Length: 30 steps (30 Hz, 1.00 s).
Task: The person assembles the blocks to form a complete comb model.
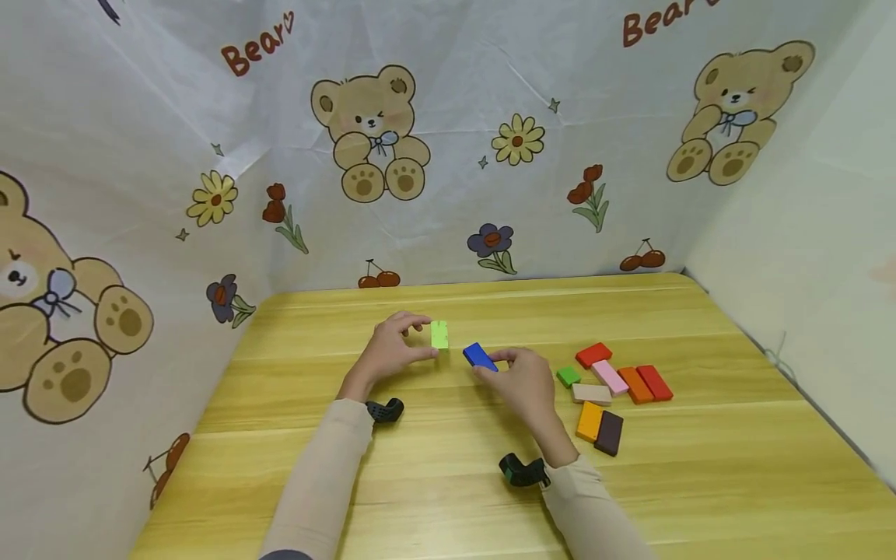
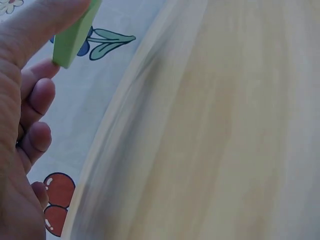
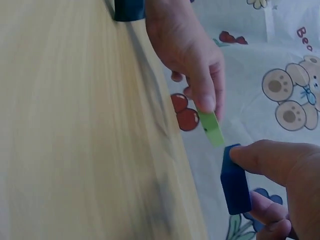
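Pinching a light-green rectangular block [image 1: 439, 335] between thumb and fingers, the left hand [image 1: 389, 350] is near the right hand [image 1: 526, 386]. The latter pinches a blue rectangular block [image 1: 479, 357].

1. Found left block [image 1: 439, 335] in left grip [image 1: 395, 346], held above surface [image 1: 434, 486].
2. Found right block [image 1: 479, 356] in right grip [image 1: 523, 381], likewise above surface; right of left block, slightly nearer front, near but apart.
3. On surface, right of right grip, noted group: rear block [image 1: 593, 355] at back, leftmost block [image 1: 568, 377] at left, middle block [image 1: 610, 377] just before rear block.
4. Noted crosswise block [image 1: 591, 394] just before middle block.
5. At right of group, noted inner block [image 1: 635, 385] beside outer block [image 1: 656, 383].
6. At front of group, noted left-front block [image 1: 589, 421] with right-front block [image 1: 609, 433] just beside.
7. Located hanging sheet [image 1: 434, 241] behind and left of surface.
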Each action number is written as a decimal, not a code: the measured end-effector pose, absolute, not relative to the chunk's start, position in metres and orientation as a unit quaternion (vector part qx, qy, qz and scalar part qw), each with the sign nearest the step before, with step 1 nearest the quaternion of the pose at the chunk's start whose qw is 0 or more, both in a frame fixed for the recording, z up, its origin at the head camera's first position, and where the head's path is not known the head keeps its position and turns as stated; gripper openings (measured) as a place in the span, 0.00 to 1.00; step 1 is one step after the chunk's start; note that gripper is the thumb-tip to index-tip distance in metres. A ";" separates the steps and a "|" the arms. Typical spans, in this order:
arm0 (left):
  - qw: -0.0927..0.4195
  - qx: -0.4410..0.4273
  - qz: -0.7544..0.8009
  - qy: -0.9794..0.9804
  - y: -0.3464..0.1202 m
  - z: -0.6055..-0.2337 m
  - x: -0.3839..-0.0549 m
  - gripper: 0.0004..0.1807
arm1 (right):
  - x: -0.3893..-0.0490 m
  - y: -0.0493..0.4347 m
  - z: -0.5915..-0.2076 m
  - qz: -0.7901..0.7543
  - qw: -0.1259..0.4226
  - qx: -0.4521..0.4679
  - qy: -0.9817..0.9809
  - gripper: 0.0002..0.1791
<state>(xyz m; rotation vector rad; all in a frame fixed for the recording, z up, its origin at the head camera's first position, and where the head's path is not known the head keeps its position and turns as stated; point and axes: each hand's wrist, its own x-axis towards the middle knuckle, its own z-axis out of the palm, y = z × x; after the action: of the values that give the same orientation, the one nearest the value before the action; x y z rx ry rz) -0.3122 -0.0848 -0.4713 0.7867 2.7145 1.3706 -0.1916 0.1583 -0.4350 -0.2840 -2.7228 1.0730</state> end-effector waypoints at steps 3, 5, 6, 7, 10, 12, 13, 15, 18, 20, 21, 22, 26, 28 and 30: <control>-0.006 0.240 0.439 0.866 -0.089 -0.471 -0.314 0.33 | -0.194 0.147 -0.438 0.377 0.113 -0.102 -0.914 0.23; -0.009 0.231 0.440 0.868 -0.092 -0.471 -0.315 0.33 | -0.196 0.140 -0.440 0.389 0.120 -0.105 -0.907 0.22; -0.010 0.226 0.441 0.868 -0.094 -0.471 -0.316 0.34 | -0.196 0.136 -0.441 0.396 0.122 -0.109 -0.904 0.22; -0.010 0.222 0.441 0.869 -0.096 -0.471 -0.316 0.34 | -0.197 0.133 -0.442 0.402 0.126 -0.112 -0.900 0.21; -0.014 0.206 0.445 0.871 -0.102 -0.471 -0.318 0.34 | -0.200 0.122 -0.445 0.418 0.131 -0.120 -0.891 0.21; -0.015 0.197 0.447 0.873 -0.106 -0.472 -0.318 0.35 | -0.201 0.115 -0.448 0.428 0.127 -0.127 -0.886 0.21; -0.016 0.193 0.447 0.874 -0.108 -0.472 -0.319 0.35 | -0.201 0.111 -0.449 0.431 0.125 -0.131 -0.884 0.21; -0.017 0.189 0.445 0.875 -0.110 -0.473 -0.320 0.36 | -0.202 0.104 -0.453 0.429 0.124 -0.136 -0.884 0.21; -0.021 0.186 0.442 0.877 -0.112 -0.475 -0.321 0.36 | -0.203 0.093 -0.457 0.406 0.132 -0.140 -0.893 0.21; -0.028 0.183 0.440 0.879 -0.113 -0.476 -0.321 0.36 | -0.203 0.086 -0.459 0.387 0.140 -0.139 -0.901 0.21; -0.033 0.180 0.439 0.880 -0.113 -0.477 -0.321 0.36 | -0.203 0.083 -0.460 0.377 0.144 -0.140 -0.904 0.21; -0.037 0.178 0.437 0.881 -0.113 -0.477 -0.321 0.35 | -0.203 0.080 -0.462 0.370 0.145 -0.140 -0.907 0.20; -0.046 0.171 0.425 0.888 -0.114 -0.480 -0.321 0.35 | -0.205 0.069 -0.466 0.362 0.148 -0.151 -0.908 0.19; -0.046 0.168 0.421 0.890 -0.114 -0.481 -0.321 0.35 | -0.207 0.064 -0.468 0.362 0.152 -0.157 -0.906 0.19; -0.045 0.165 0.415 0.894 -0.114 -0.483 -0.322 0.35 | -0.209 0.061 -0.471 0.361 0.157 -0.163 -0.905 0.19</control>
<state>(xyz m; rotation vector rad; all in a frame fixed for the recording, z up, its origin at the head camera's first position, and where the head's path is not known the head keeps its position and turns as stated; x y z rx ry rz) -0.3218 -0.1137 -0.4825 0.5323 2.8908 1.3418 -0.2087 0.0606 -0.4706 -0.4680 -2.5894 1.0340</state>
